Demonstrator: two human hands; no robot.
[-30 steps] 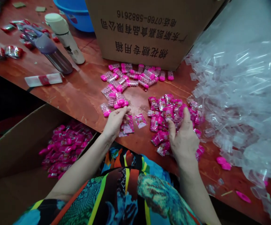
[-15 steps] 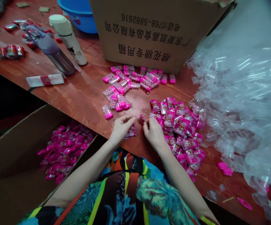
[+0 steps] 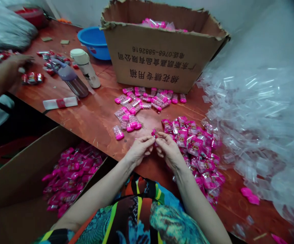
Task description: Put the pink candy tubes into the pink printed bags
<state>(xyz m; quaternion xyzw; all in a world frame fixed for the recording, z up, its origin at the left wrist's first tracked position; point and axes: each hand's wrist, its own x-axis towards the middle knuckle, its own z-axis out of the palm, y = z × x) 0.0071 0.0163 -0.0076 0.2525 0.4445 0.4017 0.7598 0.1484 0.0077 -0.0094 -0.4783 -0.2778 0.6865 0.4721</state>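
Angling inward, left hand (image 3: 140,149) and right hand (image 3: 169,149) pinch a pink packet (image 3: 154,133).

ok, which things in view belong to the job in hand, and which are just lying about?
Likely the job:
small pink item, at the fingertips of left hand and right hand
pink packets heaped by right hand
pink-capped tubs
clear plastic pieces

Probably just lying about:
blue basin
white bottle
purple-topped bottle

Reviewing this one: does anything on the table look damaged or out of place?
Yes. The large cardboard box has a ragged, torn-looking rim, and its printing is upside down. At the right, loose pink pieces lie beside scattered clear plastic pieces, apart from the pink-capped containers.
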